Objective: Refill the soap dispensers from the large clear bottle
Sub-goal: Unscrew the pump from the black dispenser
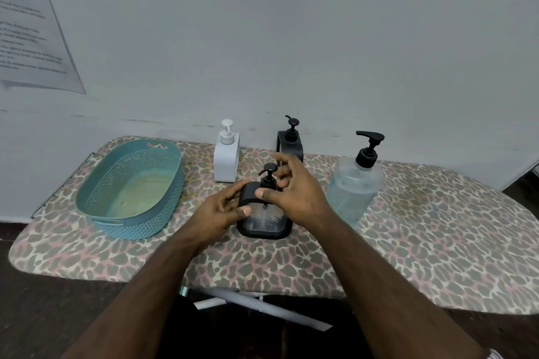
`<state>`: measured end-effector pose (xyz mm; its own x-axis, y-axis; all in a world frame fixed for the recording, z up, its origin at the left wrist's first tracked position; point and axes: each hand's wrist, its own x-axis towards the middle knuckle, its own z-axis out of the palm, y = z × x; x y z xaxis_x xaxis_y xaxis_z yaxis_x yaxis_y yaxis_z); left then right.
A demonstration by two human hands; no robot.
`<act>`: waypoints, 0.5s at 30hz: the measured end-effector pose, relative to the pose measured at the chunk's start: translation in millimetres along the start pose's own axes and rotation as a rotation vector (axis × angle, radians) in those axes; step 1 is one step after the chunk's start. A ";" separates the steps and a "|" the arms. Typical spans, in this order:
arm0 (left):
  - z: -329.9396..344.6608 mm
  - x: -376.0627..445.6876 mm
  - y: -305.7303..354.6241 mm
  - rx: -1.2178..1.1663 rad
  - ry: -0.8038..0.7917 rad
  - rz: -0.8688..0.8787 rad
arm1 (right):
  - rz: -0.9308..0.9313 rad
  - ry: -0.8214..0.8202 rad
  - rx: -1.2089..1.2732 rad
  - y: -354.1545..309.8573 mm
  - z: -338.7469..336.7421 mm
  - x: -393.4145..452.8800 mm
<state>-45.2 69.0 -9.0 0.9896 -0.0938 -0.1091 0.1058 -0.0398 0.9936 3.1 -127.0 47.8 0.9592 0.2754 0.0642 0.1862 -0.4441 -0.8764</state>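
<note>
A black-framed clear soap dispenser (264, 221) stands upright in the middle of the board. My left hand (221, 213) grips its left side, thumb on the front. My right hand (294, 189) curls round its black pump collar from the right, fingers by the pump head (269, 167). The large clear bottle (351, 189) with a black pump stands upright to the right, apart from my hands. A white dispenser (227, 159) and a second black dispenser (290, 140) stand upright at the back by the wall.
Everything stands on an ironing board with a leopard-print cover (408, 242), its front edge close to me. A teal perforated basket (131, 186) sits on the left end. The grey wall rises directly behind the dispensers, with a printed sheet (32, 23) at upper left.
</note>
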 end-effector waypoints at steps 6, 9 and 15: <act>-0.3 1.8 1.7 -0.005 0.005 -0.009 | 0.021 -0.062 0.087 -2.0 -0.5 1.7; 1.3 1.1 2.6 -0.011 0.005 -0.008 | 0.011 -0.065 0.092 -0.8 -4.4 1.0; 0.3 0.3 1.9 0.006 0.007 -0.002 | 0.023 -0.034 0.090 -0.7 -1.6 3.6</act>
<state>-44.8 68.5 -7.2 0.9900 -0.0868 -0.1113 0.1077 -0.0456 0.9931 6.7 -127.1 49.4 0.9550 0.2953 0.0290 0.1429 -0.3721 -0.9171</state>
